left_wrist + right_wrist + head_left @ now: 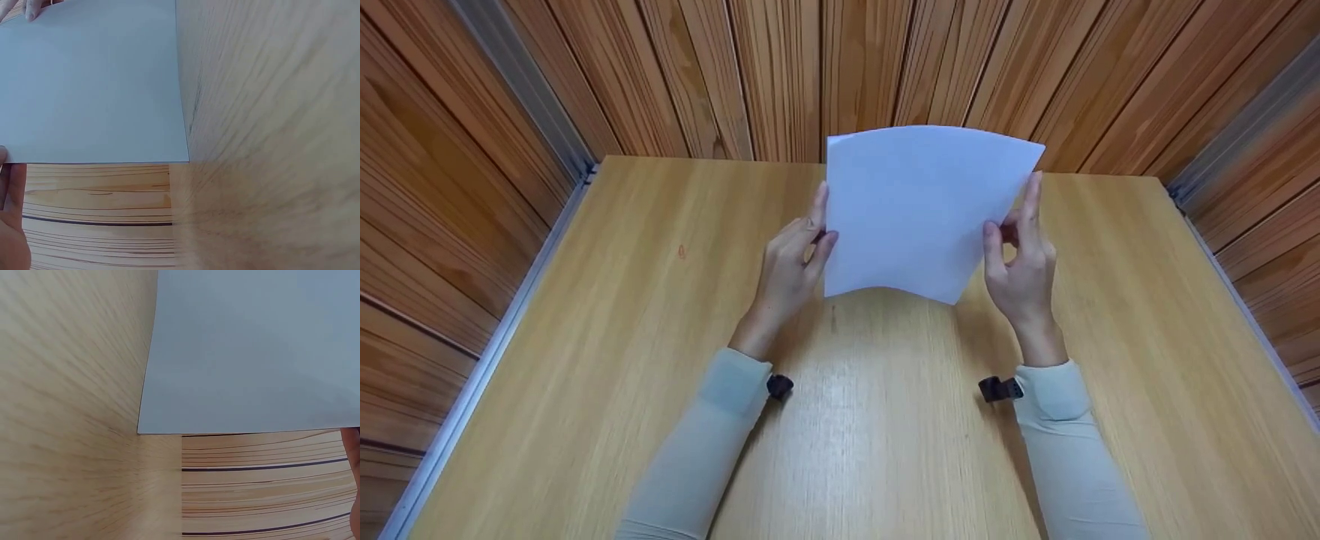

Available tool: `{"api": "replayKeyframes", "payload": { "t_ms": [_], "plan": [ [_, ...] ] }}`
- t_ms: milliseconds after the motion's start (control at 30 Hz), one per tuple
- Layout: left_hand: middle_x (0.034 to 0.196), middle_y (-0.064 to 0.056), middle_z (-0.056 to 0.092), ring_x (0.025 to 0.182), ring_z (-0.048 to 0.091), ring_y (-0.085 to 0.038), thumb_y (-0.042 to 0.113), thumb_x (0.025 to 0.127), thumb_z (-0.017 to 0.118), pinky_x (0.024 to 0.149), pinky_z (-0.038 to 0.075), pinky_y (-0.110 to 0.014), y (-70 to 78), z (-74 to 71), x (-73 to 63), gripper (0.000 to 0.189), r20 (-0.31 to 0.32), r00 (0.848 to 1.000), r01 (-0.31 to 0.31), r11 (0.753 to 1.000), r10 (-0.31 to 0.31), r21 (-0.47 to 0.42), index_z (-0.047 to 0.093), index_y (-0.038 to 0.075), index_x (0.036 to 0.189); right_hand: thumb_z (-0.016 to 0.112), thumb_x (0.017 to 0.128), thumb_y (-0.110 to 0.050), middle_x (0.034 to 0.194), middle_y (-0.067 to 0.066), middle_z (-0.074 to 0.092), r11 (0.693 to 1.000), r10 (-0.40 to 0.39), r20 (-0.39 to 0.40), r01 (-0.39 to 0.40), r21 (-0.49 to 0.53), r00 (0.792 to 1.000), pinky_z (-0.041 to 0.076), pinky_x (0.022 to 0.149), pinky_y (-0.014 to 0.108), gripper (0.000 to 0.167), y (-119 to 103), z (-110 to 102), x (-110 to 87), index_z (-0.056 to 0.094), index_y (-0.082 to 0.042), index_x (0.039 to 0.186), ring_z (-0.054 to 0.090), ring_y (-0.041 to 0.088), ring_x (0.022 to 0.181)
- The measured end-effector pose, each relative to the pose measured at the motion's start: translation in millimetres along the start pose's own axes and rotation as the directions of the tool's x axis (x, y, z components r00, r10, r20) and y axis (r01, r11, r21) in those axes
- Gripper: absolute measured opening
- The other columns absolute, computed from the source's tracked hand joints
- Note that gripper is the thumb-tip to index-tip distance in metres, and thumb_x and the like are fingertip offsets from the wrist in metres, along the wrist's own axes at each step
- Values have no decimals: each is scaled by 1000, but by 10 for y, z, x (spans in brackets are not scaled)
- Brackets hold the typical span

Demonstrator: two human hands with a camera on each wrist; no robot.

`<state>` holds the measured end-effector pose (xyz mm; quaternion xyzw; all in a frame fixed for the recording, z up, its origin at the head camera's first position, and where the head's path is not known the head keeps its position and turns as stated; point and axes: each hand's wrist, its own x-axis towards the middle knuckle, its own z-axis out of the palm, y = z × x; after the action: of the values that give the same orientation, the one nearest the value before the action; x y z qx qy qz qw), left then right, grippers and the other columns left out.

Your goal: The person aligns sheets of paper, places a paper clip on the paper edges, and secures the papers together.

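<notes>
Matt ppr [915,214], glossy wd tbl [855,435]

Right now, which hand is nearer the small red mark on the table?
Left. The left hand is right of the red mark; the right hand is farther right, across the paper.

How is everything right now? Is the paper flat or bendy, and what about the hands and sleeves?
White rectangular paper: held up, bowed, not flat.
Bare left-hand grip: pinching the paper's left edge.
Bare right-hand grip: pinching the paper's right edge.
Pale grey-green fabric sleeves: down, covering both forearms.
</notes>
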<state>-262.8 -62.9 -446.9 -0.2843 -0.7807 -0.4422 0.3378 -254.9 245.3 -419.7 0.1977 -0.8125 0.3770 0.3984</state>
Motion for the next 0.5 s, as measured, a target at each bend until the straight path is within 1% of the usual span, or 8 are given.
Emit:
{"api": "replayKeyframes", "payload": {
  "t_ms": [100,200,267,400,500],
  "plan": [
    [94,-14,73,77,61,-25,5,105,65,72,57,-34,2,7,1,54,-5,1000,-7,1000,7,1,45,-11,153,62,103,4,88,22,65,1000,-6,-11,6,18,1000,48,79,9,62,5,1,-1,32,17,156,59,22,72],
    [87,-12,70,72,55,-26,5,105,66,66,50,-33,5,10,4,54,-9,1000,-11,1000,11,0,46,-12,152,63,101,6,89,22,65,998,-11,-19,12,54,1000,49,78,10,62,8,0,8,35,15,156,59,20,73],
    [88,-12,71,72,53,-25,5,105,66,66,46,-31,7,12,6,54,-8,1000,-7,1000,7,0,46,-12,152,63,100,7,91,22,67,997,-13,-19,14,78,1000,51,79,11,63,12,-5,12,36,14,156,60,19,75],
    [95,-13,74,75,55,-23,5,105,65,69,49,-30,11,8,2,55,2,1000,4,1000,-4,-1,45,-11,153,65,99,8,95,21,71,995,-5,-6,5,104,1000,54,83,13,65,28,-23,10,36,12,157,65,19,80],
    [96,-14,73,76,56,-23,6,105,66,70,50,-29,12,-3,-5,56,9,1000,14,1000,-14,8,44,-9,155,66,99,8,98,20,73,993,3,9,-5,120,1000,56,86,15,67,44,-36,7,35,10,159,68,18,83]
  ]
}}
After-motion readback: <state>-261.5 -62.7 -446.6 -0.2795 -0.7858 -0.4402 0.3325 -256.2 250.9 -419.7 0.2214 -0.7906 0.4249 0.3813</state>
